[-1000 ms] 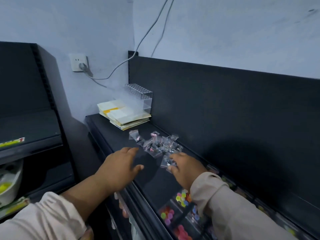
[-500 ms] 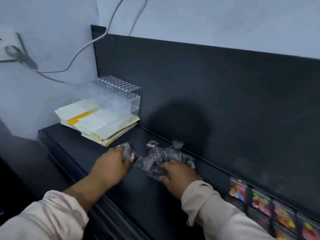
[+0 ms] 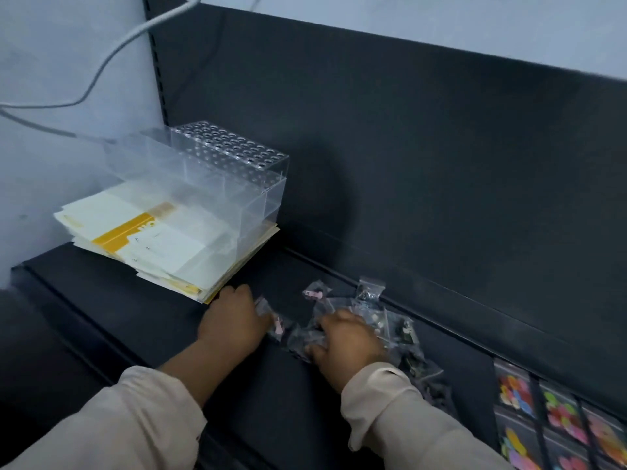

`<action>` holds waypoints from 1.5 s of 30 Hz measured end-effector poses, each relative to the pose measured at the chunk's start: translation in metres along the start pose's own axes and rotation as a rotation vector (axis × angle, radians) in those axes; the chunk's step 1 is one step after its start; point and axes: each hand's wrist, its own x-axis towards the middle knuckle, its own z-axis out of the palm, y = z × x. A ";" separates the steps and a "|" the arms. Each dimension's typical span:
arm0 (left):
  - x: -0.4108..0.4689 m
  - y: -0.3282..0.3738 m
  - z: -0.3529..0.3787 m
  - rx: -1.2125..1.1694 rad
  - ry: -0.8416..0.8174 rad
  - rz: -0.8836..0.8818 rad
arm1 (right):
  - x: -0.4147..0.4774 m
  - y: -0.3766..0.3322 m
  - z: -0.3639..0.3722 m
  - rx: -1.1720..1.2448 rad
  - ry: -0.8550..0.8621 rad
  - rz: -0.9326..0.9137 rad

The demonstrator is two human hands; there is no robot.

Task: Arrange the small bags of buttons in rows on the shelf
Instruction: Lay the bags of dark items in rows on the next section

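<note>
A loose pile of small clear bags (image 3: 375,308) lies on the black shelf (image 3: 135,317), close to the back panel. My left hand (image 3: 234,322) is at the pile's left end and pinches a small bag with a pink piece (image 3: 273,320) that sticks out past its fingers. My right hand (image 3: 347,340) lies on top of the pile with its fingers spread over the bags. More bags trail out to the right of my right sleeve. Part of the pile is hidden under my right hand.
Clear bags of colourful buttons (image 3: 559,418) stand in rows at the lower right. A stack of yellow and white papers (image 3: 146,239) with a clear acrylic organiser (image 3: 220,171) on it sits at the shelf's left end. The black back panel (image 3: 441,164) rises behind.
The view has swung left and closer. Both hands reached forward from the shelf's front edge to the pile; the left took hold of a small bag, the right settled on the pile.
</note>
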 end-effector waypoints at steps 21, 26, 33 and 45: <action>-0.008 0.042 -0.024 -0.907 -0.223 0.030 | -0.010 0.007 -0.021 0.903 0.202 0.258; -0.020 0.063 -0.017 -0.974 -0.355 -0.002 | -0.039 0.016 -0.038 1.224 0.171 0.360; -0.058 0.103 -0.003 -0.993 -0.509 0.067 | -0.093 0.047 -0.056 1.315 0.202 0.379; -0.224 0.222 0.053 -0.804 -0.824 0.306 | -0.277 0.151 -0.069 1.191 0.408 0.419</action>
